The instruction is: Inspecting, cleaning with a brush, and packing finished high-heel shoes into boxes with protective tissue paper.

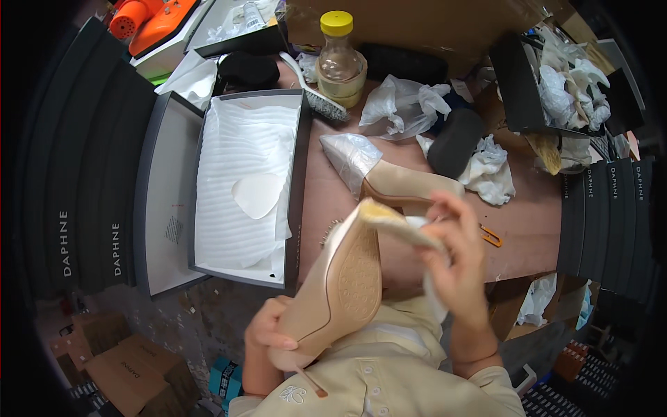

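Observation:
My left hand (272, 325) grips a beige high-heeled shoe (326, 285) near its heel end. The shoe is tilted with its patterned sole toward me and the pointed toe up; its thin heel points down toward my shirt. My right hand (455, 254) is closed on a whitish cloth (403, 229), whose yellow-stained end lies against the shoe's toe. Behind it on the table lies a second beige high-heeled shoe (410, 182), its toe wrapped in clear plastic (354, 158).
An open shoe box (295, 174) lined with white foam sits left. Behind are a brush (325, 105), a yellow-capped bottle (339, 59) and a plastic bag (403, 104). An orange cutter (490, 236) lies right. Stacked dark boxes (90, 160) flank the table.

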A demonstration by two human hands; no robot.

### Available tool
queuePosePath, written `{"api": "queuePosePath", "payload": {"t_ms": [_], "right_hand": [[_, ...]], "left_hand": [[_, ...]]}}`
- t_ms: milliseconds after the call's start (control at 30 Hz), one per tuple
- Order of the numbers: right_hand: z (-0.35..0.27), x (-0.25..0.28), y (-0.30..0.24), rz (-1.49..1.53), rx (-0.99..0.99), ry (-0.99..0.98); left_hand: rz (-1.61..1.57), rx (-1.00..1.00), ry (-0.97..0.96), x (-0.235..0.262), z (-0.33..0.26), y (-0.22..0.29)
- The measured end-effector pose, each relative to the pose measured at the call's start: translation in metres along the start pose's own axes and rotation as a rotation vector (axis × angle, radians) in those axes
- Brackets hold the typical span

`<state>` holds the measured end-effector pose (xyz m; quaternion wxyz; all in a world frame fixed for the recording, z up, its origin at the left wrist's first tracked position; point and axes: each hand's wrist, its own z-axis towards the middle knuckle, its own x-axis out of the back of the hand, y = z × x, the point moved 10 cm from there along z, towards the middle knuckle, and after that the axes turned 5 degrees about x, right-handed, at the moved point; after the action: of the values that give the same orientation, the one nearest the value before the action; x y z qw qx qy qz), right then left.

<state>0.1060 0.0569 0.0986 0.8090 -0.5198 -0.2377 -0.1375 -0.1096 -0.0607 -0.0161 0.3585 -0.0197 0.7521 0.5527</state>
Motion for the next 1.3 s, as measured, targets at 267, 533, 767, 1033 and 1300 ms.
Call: {"api": "queuePosePath", "payload": {"t_ms": [267,533,767,1033,1300], "right_hand": [[0.043,-0.050,0.101,0.014,-0.124,-0.711],[-0.005,-0.023,0.091,0.806,-0.572,-0.460],[-0.106,-0.050,0.088,1.166,-0.800,-0.306],[-0.132,-0.037,0.109,1.005,-0.816,-0.214],[-0.052,-0.010,0.023,0.120,-0.124,-0.107]], "left_hand": [[1.077,-0.038,0.744,-0.009,-0.019,0.193],[1.258,-0.477,0.935,-0.056,-0.002,0.178],[-0.198,-0.195,0.397,-0.055,0.103,0.006],[-0.541,0.032,0.540,-0.028,0.106,-0.049],[-0.373,-0.027,0.633,-0.015,0.106,-0.061]]}}
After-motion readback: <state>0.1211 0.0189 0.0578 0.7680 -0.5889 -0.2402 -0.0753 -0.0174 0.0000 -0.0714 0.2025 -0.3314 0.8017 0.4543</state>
